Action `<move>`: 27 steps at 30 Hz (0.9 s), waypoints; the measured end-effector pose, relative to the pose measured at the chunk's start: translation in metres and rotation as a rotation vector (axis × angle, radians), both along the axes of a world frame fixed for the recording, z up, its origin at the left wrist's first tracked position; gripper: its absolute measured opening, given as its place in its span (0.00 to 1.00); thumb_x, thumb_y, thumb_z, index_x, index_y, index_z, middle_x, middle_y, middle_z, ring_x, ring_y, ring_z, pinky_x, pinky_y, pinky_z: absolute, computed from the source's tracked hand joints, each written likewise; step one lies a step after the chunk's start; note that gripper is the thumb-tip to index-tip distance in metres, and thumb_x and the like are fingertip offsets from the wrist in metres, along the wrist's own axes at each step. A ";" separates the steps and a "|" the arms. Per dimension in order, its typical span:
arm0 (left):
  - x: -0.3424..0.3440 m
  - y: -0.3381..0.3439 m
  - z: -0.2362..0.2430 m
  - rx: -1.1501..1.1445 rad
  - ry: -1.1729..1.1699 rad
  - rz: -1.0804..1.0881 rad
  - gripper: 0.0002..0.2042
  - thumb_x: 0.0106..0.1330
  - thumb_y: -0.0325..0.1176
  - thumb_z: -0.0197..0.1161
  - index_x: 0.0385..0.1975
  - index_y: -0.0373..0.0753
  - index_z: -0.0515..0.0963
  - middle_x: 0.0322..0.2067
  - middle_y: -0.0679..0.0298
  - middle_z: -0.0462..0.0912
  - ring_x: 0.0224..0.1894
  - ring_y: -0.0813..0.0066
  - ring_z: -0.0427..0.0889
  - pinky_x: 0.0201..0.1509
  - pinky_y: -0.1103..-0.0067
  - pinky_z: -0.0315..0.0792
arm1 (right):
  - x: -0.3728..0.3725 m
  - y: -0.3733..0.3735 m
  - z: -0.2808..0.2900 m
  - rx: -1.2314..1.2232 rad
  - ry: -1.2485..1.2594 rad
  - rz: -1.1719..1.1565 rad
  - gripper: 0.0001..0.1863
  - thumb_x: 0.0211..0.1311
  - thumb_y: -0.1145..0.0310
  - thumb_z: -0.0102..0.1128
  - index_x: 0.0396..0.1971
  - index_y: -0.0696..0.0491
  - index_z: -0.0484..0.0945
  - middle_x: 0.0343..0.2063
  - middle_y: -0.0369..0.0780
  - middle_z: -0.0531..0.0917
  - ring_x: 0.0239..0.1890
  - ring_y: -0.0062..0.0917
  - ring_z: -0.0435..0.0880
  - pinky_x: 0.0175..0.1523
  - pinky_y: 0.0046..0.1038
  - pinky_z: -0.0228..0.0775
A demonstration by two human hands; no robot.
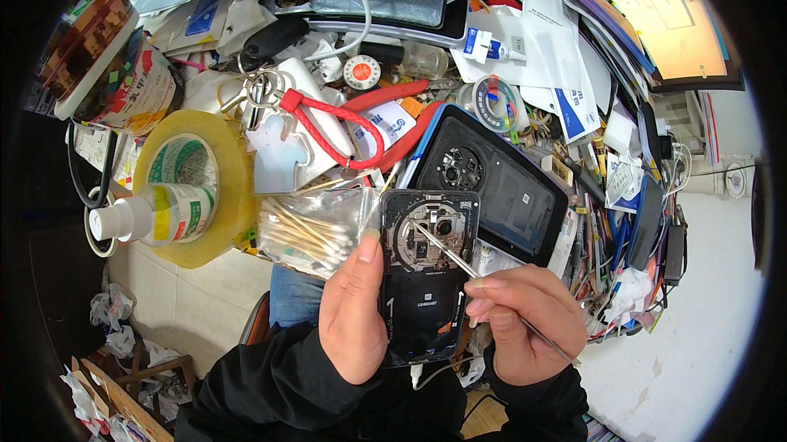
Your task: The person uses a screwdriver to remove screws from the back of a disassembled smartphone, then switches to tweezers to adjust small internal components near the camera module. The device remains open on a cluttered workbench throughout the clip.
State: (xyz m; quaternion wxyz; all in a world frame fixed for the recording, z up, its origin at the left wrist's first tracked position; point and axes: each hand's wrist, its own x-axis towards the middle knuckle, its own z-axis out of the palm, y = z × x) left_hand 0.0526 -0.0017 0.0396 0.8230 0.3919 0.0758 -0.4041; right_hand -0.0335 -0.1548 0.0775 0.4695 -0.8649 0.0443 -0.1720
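Note:
My left hand (pixel 354 311) grips the left edge of a smartphone (pixel 420 311) with its back off, thumb along the side. Its round camera area shows bare metal parts at the top, with a black panel below. My right hand (pixel 529 319) is closed around a slim pointed metal tool (pixel 455 258), whose tip reaches into the camera area; whether it touches there I cannot tell. A white cable plug (pixel 416 375) sits at the phone's lower edge. Just behind the phone lies a dark phone back cover (pixel 512 196) with a round camera ring.
A clear bag of cotton swabs (pixel 307 233) lies left of the phone. Beyond it stand a big tape roll (pixel 156 163) and a white-capped bottle (pixel 156 214). Red-handled pliers (pixel 414 139), a red key strap (pixel 336 114) and a small tape roll (pixel 493 104) crowd the bench.

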 end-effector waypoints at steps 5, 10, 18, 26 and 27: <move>0.001 0.001 0.000 -0.004 0.005 -0.012 0.27 0.84 0.45 0.33 0.64 0.28 0.69 0.54 0.50 0.83 0.52 0.65 0.85 0.60 0.71 0.78 | -0.001 0.001 0.004 0.056 0.032 -0.034 0.13 0.59 0.82 0.71 0.44 0.63 0.85 0.36 0.48 0.88 0.34 0.32 0.88 0.38 0.25 0.79; -0.001 -0.001 -0.002 -0.001 0.007 0.021 0.27 0.84 0.45 0.33 0.64 0.28 0.69 0.54 0.50 0.82 0.53 0.65 0.85 0.60 0.71 0.77 | -0.001 0.001 0.006 0.034 0.040 -0.013 0.12 0.59 0.82 0.71 0.44 0.63 0.86 0.36 0.48 0.88 0.34 0.32 0.88 0.38 0.25 0.79; 0.000 -0.001 0.001 0.032 -0.024 0.002 0.28 0.84 0.45 0.32 0.64 0.27 0.70 0.54 0.50 0.83 0.52 0.66 0.85 0.59 0.72 0.78 | -0.002 0.002 0.005 0.029 0.037 -0.033 0.12 0.60 0.81 0.71 0.44 0.62 0.86 0.36 0.48 0.88 0.34 0.32 0.88 0.38 0.25 0.79; 0.000 -0.002 0.001 0.006 0.035 0.022 0.28 0.84 0.46 0.32 0.63 0.27 0.70 0.53 0.50 0.83 0.51 0.65 0.85 0.58 0.72 0.78 | -0.002 0.000 0.010 0.012 0.041 -0.029 0.12 0.60 0.81 0.71 0.44 0.63 0.86 0.37 0.48 0.88 0.34 0.32 0.88 0.38 0.26 0.79; -0.001 -0.001 0.001 0.039 0.006 0.007 0.28 0.84 0.46 0.32 0.63 0.27 0.70 0.53 0.50 0.83 0.51 0.65 0.85 0.58 0.72 0.78 | -0.003 -0.001 0.011 -0.005 0.064 -0.027 0.11 0.59 0.81 0.71 0.43 0.63 0.86 0.36 0.48 0.88 0.33 0.32 0.88 0.38 0.26 0.79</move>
